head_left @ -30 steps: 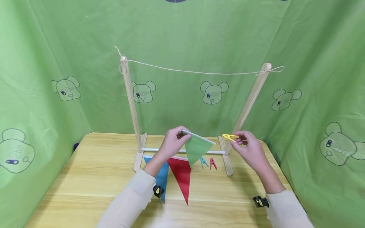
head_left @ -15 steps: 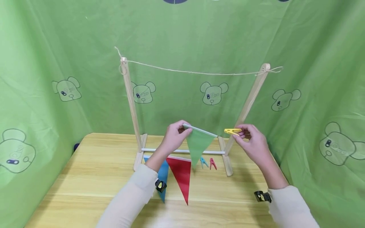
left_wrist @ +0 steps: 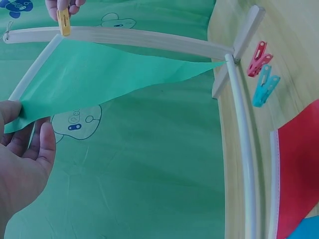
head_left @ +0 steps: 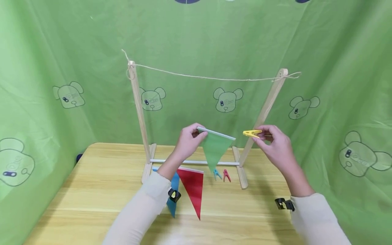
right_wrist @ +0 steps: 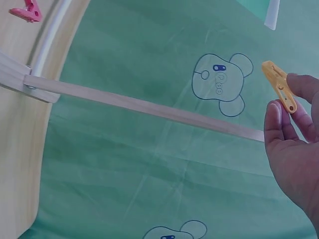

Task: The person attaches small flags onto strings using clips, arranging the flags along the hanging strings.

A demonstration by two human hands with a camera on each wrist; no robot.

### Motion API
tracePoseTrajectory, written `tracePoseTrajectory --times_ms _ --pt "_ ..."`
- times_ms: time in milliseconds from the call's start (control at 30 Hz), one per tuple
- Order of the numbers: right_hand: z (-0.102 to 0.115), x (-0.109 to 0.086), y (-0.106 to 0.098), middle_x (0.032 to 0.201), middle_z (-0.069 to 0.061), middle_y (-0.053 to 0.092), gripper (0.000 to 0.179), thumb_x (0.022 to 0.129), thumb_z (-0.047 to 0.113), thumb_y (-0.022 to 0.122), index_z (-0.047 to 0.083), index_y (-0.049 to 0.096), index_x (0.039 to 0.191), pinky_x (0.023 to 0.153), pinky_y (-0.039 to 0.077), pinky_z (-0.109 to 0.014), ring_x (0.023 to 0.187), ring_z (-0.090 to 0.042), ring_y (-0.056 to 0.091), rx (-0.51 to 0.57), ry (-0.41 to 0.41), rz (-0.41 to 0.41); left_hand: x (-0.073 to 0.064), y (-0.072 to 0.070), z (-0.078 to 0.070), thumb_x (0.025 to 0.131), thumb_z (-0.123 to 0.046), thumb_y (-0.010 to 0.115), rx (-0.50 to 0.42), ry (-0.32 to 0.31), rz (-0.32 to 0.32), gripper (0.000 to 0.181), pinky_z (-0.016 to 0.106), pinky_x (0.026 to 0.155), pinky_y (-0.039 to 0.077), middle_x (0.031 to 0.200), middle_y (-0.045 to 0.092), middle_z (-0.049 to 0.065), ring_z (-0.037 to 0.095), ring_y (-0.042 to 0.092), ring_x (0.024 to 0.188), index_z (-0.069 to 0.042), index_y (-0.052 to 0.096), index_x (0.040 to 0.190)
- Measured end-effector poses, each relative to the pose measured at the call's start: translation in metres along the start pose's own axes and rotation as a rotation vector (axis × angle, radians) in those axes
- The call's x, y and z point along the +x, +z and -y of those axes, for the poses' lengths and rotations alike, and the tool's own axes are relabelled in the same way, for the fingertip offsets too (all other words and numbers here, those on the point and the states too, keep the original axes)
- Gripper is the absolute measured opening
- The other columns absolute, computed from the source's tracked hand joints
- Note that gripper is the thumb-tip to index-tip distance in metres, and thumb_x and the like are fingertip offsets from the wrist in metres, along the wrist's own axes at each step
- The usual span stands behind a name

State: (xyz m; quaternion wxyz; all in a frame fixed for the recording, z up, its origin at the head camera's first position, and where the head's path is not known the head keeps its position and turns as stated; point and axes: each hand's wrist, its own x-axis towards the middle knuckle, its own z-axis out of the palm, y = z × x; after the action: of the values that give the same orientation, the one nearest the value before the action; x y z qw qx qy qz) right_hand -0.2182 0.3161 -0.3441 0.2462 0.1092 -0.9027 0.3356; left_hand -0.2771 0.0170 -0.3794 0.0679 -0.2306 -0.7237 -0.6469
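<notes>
Green flag [head_left: 216, 147], a triangle with a stiff white top edge, held in the air above a table and taken here as the centre of the clock. Its top edge slopes down toward three o'clock and its tip points to six.

Largest is a green curtain [head_left: 190, 30], printed with outlined animal heads [head_left: 226, 101], behind and on both sides. The pale wood-grain table [head_left: 92, 194] spreads out below. On it stands a wooden stand [head_left: 242, 175]: left post [head_left: 138, 105] toward ten o'clock, right post [head_left: 271, 102] toward two, joined low down by a white rod [head_left: 183, 161]. Thin string [head_left: 199, 77] sags slightly between the post tops, at twelve.

On the table lie a red flag [head_left: 193, 187] at seven o'clock and a blue flag [head_left: 172, 206] between seven and eight, partly hidden by the left forearm.

The left hand [head_left: 189, 141], at nine, pinches the green flag by its upper corner, thumb in front. The right hand [head_left: 277, 144], at three, has thumb and fingers together on a yellow clothespin [head_left: 251, 133], whose free end points toward the flag, near but apart from it.

Smallest, on the table: a blue clothespin [head_left: 217, 174] at six and a red clothespin [head_left: 226, 176] just beside it.
</notes>
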Motion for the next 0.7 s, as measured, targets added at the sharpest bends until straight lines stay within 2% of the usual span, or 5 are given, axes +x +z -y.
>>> tracePoseTrajectory --times_ms 300,500,700 --pt "0.011 0.008 -0.012 0.112 -0.016 0.065 0.037 0.093 0.008 0.077 -0.002 0.065 0.126 0.085 0.047 -0.001 0.095 0.003 0.055 -0.007 -0.027 -0.018 0.009 0.000 -0.003 0.098 -0.009 0.070 0.003 0.000 -0.016 0.010 0.021 0.061 0.044 0.085 0.063 0.007 0.015 0.050 0.072 -0.003 0.072 0.106" --pt "0.019 0.018 -0.018 0.112 -0.018 0.067 0.039 0.090 0.004 0.078 -0.003 0.063 0.126 0.085 0.047 -0.001 0.094 0.004 0.055 0.018 -0.040 -0.042 0.016 -0.001 -0.004 0.098 -0.008 0.069 -0.005 0.009 -0.029 0.010 0.021 0.060 0.044 0.082 0.062 0.005 0.014 0.050 0.070 -0.003 0.072 0.106" --pt "0.028 0.028 -0.026 0.110 -0.016 0.067 0.036 0.089 0.001 0.079 -0.004 0.064 0.121 0.084 0.047 -0.001 0.093 0.003 0.056 0.028 -0.055 -0.065 0.022 0.000 -0.011 0.099 -0.009 0.069 0.005 0.005 -0.025 0.012 0.022 0.061 0.045 0.085 0.064 0.008 0.014 0.051 0.071 -0.002 0.072 0.108"
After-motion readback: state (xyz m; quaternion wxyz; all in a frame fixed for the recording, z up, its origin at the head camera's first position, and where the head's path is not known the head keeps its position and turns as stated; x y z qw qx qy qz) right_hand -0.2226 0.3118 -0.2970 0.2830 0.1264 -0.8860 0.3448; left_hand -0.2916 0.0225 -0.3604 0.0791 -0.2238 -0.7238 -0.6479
